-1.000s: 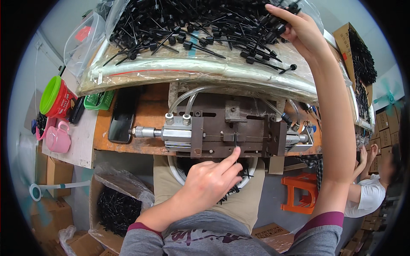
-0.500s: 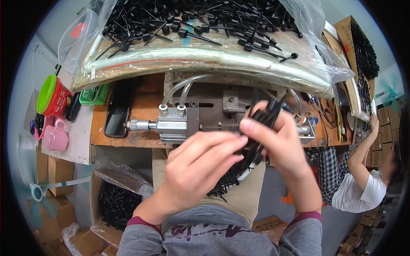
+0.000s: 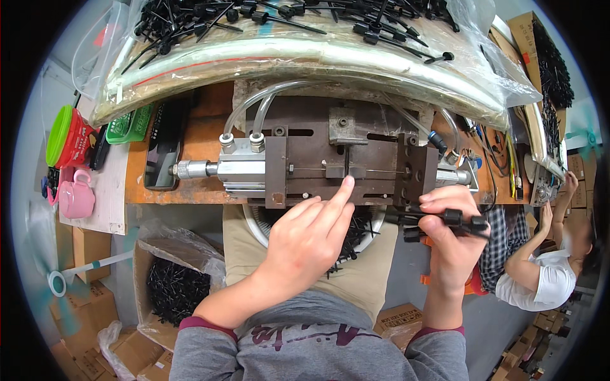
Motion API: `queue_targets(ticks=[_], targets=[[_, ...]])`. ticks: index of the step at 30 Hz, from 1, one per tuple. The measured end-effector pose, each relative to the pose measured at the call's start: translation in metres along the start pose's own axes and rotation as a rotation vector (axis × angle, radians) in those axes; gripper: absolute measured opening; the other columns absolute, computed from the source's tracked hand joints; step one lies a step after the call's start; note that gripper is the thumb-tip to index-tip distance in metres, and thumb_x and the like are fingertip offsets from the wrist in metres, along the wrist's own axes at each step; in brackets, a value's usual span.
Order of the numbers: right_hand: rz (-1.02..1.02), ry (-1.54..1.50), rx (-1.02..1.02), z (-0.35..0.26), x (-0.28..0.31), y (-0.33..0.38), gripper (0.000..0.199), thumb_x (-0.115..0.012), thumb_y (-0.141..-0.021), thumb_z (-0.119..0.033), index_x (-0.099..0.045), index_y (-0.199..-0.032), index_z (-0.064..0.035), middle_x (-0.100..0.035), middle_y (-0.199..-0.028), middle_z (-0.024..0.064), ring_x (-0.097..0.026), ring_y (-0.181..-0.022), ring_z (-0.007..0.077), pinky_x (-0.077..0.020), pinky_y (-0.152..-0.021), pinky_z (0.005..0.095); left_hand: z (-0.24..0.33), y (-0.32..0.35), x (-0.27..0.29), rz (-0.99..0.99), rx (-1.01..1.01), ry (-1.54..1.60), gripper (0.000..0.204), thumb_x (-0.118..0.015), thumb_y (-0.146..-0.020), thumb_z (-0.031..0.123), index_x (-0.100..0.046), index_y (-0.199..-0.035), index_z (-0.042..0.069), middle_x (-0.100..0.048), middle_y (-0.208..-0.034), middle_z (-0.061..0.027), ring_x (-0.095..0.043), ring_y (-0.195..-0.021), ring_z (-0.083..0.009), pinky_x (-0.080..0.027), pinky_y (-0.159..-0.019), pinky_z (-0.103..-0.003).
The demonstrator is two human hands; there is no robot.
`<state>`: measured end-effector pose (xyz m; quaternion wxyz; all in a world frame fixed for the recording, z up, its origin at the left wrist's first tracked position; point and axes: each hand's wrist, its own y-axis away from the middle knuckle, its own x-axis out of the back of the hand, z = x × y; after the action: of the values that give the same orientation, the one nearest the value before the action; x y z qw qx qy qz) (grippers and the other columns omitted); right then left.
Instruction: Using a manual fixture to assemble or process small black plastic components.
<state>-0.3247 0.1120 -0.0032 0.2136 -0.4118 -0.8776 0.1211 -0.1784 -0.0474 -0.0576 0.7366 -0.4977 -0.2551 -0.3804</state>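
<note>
My left hand (image 3: 308,238) reaches over the front of a brown metal fixture (image 3: 276,171), its fingers stretched out and holding nothing. The index fingertip touches, or lies just over, the near end of a thin black stem (image 3: 347,162) in the fixture's central block. At the fixture's right front corner, my right hand (image 3: 452,244) is closed round a bunch of black plastic stems with thick heads (image 3: 452,218). Fine metal pins point from both sides towards the central block. Below the left hand, a white-rimmed tub (image 3: 255,227) with more black stemmed parts is partly hidden between my legs.
A plastic-lined tray (image 3: 305,57) heaped with black stemmed parts stands beyond the fixture. Metal cylinders (image 3: 244,171) with clear hoses flank it. At left are a phone (image 3: 166,155), a pink cup (image 3: 77,195) and an open carton of parts (image 3: 147,317). Another person (image 3: 534,279) sits at right.
My hands have separated. The left has gone to the fixture's centre with its index finger extended; the right has drawn down and right with the bunch. A black stem now shows in the central block.
</note>
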Motion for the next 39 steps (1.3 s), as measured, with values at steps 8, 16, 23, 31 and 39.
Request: queue_targets(ticks=[8, 16, 23, 31, 39], targets=[[0.106, 0.54, 0.472, 0.003, -0.005, 0.014, 0.03, -0.089, -0.066, -0.005, -0.077, -0.093, -0.005, -0.066, -0.107, 0.009, -0.065, -0.088, 0.0214, -0.0529, -0.069, 0.0287, -0.002, -0.004, 0.004, -0.067, 0.052, 0.018, 0.027, -0.079, -0.074, 0.01, -0.071, -0.099, 0.003, -0.067, -0.128, -0.0128, -0.069, -0.073, -0.0201, -0.054, -0.064, -0.029], [-0.043, 0.755, 0.724, 0.009, -0.02, 0.021, 0.04, -0.074, -0.06, 0.0, -0.075, -0.099, 0.007, -0.065, -0.11, 0.0173, -0.066, -0.079, 0.0238, -0.0574, -0.064, 0.0296, 0.006, -0.004, 0.015, 0.079, 0.066, 0.401, 0.042, -0.088, -0.069, 0.015, -0.071, -0.106, 0.002, -0.072, -0.11, -0.0127, -0.07, -0.073, -0.018, -0.056, -0.063, -0.027], [-0.038, 0.703, 0.873, 0.023, -0.034, 0.014, 0.041, -0.071, -0.059, -0.006, -0.076, -0.099, 0.0055, -0.066, -0.109, 0.0161, -0.065, -0.079, 0.0205, -0.0573, -0.064, 0.0279, 0.007, -0.005, 0.02, 0.124, 0.016, 0.641, 0.038, -0.09, -0.066, 0.005, -0.072, -0.099, -0.001, -0.072, -0.093, -0.0126, -0.071, -0.078, -0.0221, -0.058, -0.067, -0.03], [0.068, 0.663, 0.554, 0.024, -0.028, 0.011, 0.036, -0.085, -0.069, -0.001, -0.076, -0.104, -0.0025, -0.068, -0.11, 0.0103, -0.067, -0.085, 0.0214, -0.0556, -0.073, 0.0307, -0.004, 0.001, 0.027, 0.093, 0.087, 0.341, 0.045, -0.083, -0.067, -0.004, -0.074, -0.11, 0.001, -0.065, -0.1, -0.0107, -0.064, -0.087, -0.021, -0.055, -0.072, -0.03], [0.205, 0.192, 0.198, 0.028, -0.018, 0.018, 0.02, -0.073, -0.09, -0.013, -0.074, -0.103, 0.0024, -0.064, -0.113, 0.0148, -0.065, -0.088, 0.0191, -0.0549, -0.074, 0.0282, -0.004, 0.003, 0.002, -0.021, -0.011, 0.035, 0.029, -0.077, -0.074, 0.005, -0.069, -0.1, -0.001, -0.065, -0.127, -0.0163, -0.069, -0.095, -0.028, -0.057, -0.084, -0.037]])
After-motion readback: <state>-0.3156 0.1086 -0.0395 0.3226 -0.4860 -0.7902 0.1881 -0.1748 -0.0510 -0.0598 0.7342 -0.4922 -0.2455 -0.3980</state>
